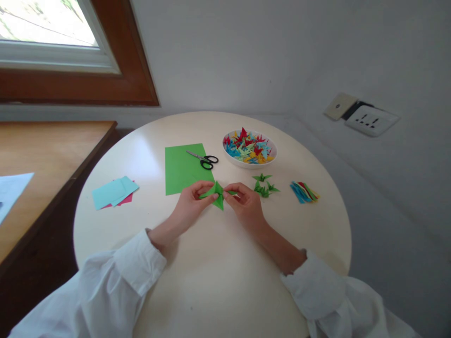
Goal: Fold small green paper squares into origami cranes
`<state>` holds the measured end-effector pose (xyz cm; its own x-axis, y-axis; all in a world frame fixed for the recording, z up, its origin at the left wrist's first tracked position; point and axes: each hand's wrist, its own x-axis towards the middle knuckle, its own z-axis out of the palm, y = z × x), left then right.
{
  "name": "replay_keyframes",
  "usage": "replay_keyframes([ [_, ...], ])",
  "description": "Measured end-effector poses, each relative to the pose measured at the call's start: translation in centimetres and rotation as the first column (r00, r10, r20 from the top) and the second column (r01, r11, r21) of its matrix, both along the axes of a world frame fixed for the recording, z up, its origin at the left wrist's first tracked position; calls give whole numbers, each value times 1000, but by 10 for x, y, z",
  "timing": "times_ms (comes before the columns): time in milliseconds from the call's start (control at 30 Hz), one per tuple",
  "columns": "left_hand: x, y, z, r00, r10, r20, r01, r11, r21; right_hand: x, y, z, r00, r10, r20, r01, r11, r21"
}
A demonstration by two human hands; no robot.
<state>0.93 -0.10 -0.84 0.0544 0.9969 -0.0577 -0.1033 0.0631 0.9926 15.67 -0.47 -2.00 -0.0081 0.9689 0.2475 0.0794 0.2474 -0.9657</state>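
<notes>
Between my two hands, above the middle of the round table, is a green paper crane (219,201) with its wings spread. My left hand (195,199) pinches it from the left, thumb near its centre. On the other side my right hand (244,201) grips a pointed end between thumb and fingertips. Just beyond my left hand lies a green paper sheet (179,171), with black-handled scissors (204,159) resting on its right part. Several small green cranes (263,187) sit to the right of my right hand.
A white bowl (246,163) full of colourful paper cranes stands at the back of the round table (218,272). Light-blue and pink paper pieces (114,192) lie at left, a pile of coloured paper strips (305,192) at right. A wooden desk (52,145) is beyond the left edge.
</notes>
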Motion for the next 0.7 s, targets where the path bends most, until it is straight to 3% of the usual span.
replay_keyframes([
  [267, 0, 1, 0, 997, 66, -51, -65, 998, 12, -6, -1, -3, 996, 58, -67, -65, 993, -98],
  [500, -2, 3, -6, 999, 43, 14, -44, 997, 60, -7, 2, -8, 993, 69, -98, -79, 992, -98],
  [700, 0, 1, -2, 997, 22, -68, -15, 995, 103, -9, -2, -2, 993, 66, -96, -75, 993, -95],
])
